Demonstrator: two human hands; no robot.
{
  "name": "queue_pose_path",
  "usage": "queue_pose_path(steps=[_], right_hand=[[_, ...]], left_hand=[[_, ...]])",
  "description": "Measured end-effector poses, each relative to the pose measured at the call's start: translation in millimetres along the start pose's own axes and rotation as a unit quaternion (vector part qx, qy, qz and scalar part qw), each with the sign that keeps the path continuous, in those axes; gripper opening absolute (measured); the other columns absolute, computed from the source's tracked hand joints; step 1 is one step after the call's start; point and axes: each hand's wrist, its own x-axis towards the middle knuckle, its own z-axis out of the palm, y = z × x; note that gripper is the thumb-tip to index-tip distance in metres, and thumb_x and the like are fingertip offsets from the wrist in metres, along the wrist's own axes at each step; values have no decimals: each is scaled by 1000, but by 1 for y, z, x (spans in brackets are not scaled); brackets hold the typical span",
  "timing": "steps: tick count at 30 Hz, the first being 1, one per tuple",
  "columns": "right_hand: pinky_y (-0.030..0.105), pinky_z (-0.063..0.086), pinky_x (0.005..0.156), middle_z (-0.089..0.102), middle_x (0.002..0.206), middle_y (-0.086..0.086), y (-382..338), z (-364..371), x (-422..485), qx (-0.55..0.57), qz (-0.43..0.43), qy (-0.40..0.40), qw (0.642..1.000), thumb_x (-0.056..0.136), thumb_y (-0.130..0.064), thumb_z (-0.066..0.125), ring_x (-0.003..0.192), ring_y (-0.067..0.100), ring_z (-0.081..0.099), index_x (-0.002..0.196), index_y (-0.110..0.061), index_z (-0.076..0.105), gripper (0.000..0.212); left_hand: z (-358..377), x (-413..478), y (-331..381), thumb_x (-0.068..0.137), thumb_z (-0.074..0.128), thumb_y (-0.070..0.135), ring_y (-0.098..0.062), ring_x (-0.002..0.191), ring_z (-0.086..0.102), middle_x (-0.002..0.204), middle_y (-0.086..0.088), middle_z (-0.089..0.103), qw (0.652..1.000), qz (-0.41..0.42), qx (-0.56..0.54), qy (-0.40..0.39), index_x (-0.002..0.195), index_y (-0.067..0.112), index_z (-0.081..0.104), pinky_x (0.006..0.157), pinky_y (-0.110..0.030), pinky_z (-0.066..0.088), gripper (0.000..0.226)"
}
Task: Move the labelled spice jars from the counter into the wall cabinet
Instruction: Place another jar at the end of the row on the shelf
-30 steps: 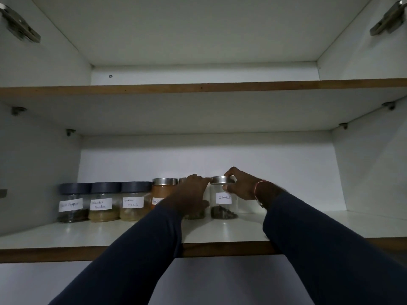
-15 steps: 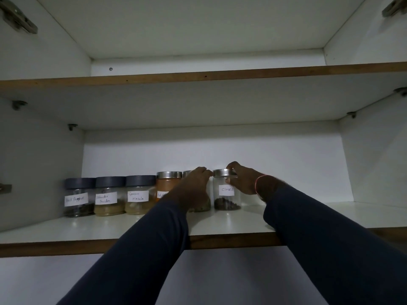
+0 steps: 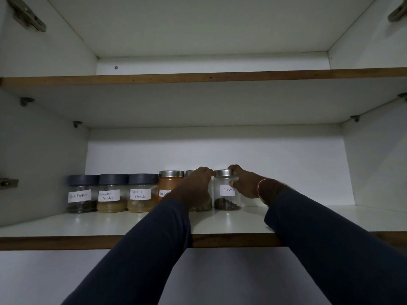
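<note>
Spice jars on lower shelf (image 3: 308, 219): six
- dark-lidded jars (image 3: 112, 193): three, at 9 o'clock end of row
- steel-lidded jars (image 3: 226, 189): three, toward 3 o'clock, one mostly hidden
Shelves: two
Hands (image 3: 244, 183): two
Door hinges (image 3: 27, 15): two visible

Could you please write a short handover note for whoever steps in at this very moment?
Left hand: wrapped around the fifth jar, hiding its label.
Right hand: gripping the Cloves jar at its lid and side.
Lower shelf: six jars stand upright in a row at the back: Black Pepper, Coriander Powder, Garam Masala, an orange-filled jar, then the two held.
Done: all six are in the cabinet.
Left: let go of both jars; the counter is out of view, so check it for more.
</note>
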Motion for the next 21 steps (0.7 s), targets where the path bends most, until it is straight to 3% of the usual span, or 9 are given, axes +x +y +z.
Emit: queue_pose_path(steps=[5, 10, 14, 16, 19, 21], right_hand=[[37, 43, 89, 59, 121, 15, 0, -1, -1, 1, -1, 3, 1000, 100, -26, 45, 105, 30, 58, 139, -21, 30, 42], [31, 40, 83, 59, 120, 15, 1, 0, 1, 11, -1, 8, 1000, 100, -26, 44, 98, 27, 55, 137, -19, 33, 39], [37, 42, 98, 51, 139, 17, -1, 0, 0, 42, 4, 15, 999, 101, -27, 44, 117, 32, 55, 152, -22, 13, 60], [39, 45, 98, 53, 136, 20, -5, -3, -7, 54, 9, 61, 997, 101, -29, 42, 113, 33, 59, 154, -22, 9, 63], [39, 44, 99, 54, 131, 18, -20, -11, -33, 6, -16, 138, 990, 98, -25, 45, 115, 33, 56, 145, -14, 35, 49], [36, 45, 93, 62, 119, 16, -40, -20, -66, -29, -54, 143, 988, 90, -9, 50, 113, 33, 57, 121, -8, 58, 33]], left_hand=[[0, 0, 0, 77, 56, -11, -24, 130, 38, 143, -6, 41, 1000, 0, 0, -5, 140, 9, 40, 96, -28, 37, 68], [1, 2, -2, 77, 56, -10, -24, 130, 38, 142, -7, 42, 1000, 4, 10, -2, 139, 9, 40, 93, -26, 36, 67], [2, 3, -6, 76, 58, -8, -24, 128, 42, 140, -6, 44, 1000, 4, 8, 1, 137, 11, 42, 97, -31, 40, 66], [1, 0, -4, 76, 59, -5, -23, 123, 46, 136, -5, 48, 1000, 6, 8, 26, 133, 13, 45, 97, -35, 46, 62], [-5, -12, 21, 80, 56, -1, -24, 113, 54, 125, -7, 57, 997, 19, -44, 63, 127, 12, 52, 88, -30, 47, 49], [-9, -31, 50, 81, 56, 1, -26, 108, 59, 120, -11, 62, 993, 62, -78, 56, 126, 6, 53, 83, -26, 45, 45]])
